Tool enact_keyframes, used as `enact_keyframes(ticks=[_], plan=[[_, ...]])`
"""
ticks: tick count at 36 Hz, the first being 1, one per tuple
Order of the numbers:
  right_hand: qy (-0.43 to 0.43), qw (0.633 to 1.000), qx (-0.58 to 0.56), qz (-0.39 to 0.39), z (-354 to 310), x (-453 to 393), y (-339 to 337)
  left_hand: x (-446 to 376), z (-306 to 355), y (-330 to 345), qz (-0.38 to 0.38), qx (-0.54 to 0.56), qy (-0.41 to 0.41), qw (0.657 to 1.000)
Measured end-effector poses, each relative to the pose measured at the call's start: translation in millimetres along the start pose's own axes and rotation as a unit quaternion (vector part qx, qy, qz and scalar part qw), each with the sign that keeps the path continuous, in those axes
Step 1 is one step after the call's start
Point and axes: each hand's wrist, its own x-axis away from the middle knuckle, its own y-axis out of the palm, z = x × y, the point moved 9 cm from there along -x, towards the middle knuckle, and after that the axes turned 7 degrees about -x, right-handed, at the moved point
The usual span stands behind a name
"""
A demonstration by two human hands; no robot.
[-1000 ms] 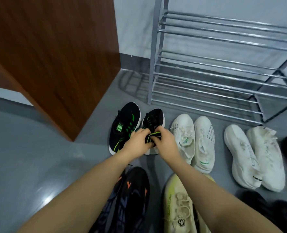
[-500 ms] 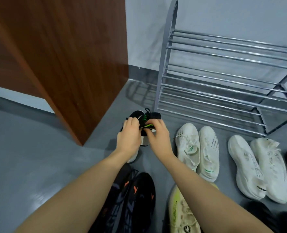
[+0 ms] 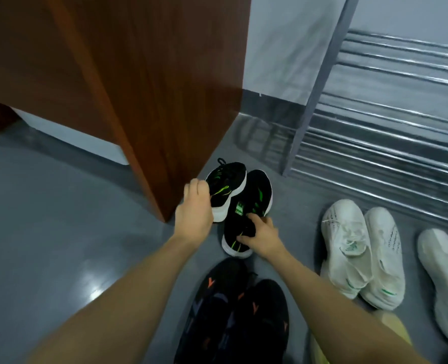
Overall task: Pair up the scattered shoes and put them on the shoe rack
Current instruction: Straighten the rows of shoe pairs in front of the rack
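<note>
Black-and-green sneakers are sitting mid-frame: the left hand [image 3: 194,209] is gripping the heel of the tilted left sneaker [image 3: 226,189], while the right hand [image 3: 263,236] is clutching the collar of the right sneaker [image 3: 251,206], fingers half hidden inside. Motion blur is smearing the shoe rack [image 3: 390,122], cropped at upper right.

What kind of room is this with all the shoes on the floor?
Probably an entryway or hallway at home. A metal shoe rack stands by the wall, pairs of sneakers such as the white ones sit on the grey floor, and a wooden cabinet is beside them.
</note>
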Motion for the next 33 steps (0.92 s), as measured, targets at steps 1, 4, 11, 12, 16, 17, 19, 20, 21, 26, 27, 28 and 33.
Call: enact_keyframes(ticks=[1,4,11,12,16,17,19,20,21,26,27,28,33], plan=[[0.006,1.0,0.006,-0.01,1,-1,4,0,0,2,0.001,-0.006,0.004,1.0],[0.016,1.0,0.009,0.003,-2,-3,13,2,-2,16,-0.021,-0.034,0.007,0.999],[0.025,0.997,0.003,0.071,-3,-6,10,5,1,25,0.011,-0.036,0.027,0.999],[0.019,0.996,0.004,0.083,-4,-4,8,4,2,25,0.019,-0.046,0.037,0.998],[-0.001,0.99,0.0,0.145,-5,10,-11,2,11,14,0.06,-0.052,0.057,0.995],[-0.007,0.988,0.011,0.157,-6,12,-16,1,14,11,0.067,-0.053,0.061,0.994],[-0.016,0.983,0.032,0.18,-8,18,-30,3,22,7,0.086,-0.053,0.069,0.993],[-0.019,0.98,0.039,0.192,-8,21,-38,4,27,5,0.091,-0.05,0.074,0.992],[-0.021,0.978,0.045,0.203,-7,24,-48,4,34,3,0.097,-0.05,0.081,0.991],[-0.021,0.964,0.094,0.25,10,39,-91,10,77,-3,0.128,-0.054,0.096,0.986],[-0.023,0.96,0.098,0.259,11,41,-96,10,80,-4,0.135,-0.049,0.089,0.986],[-0.025,0.958,0.101,0.268,13,45,-102,10,84,-4,0.145,-0.044,0.084,0.985],[-0.035,0.943,0.143,0.3,18,60,-127,9,100,0,0.16,-0.045,0.07,0.984]])
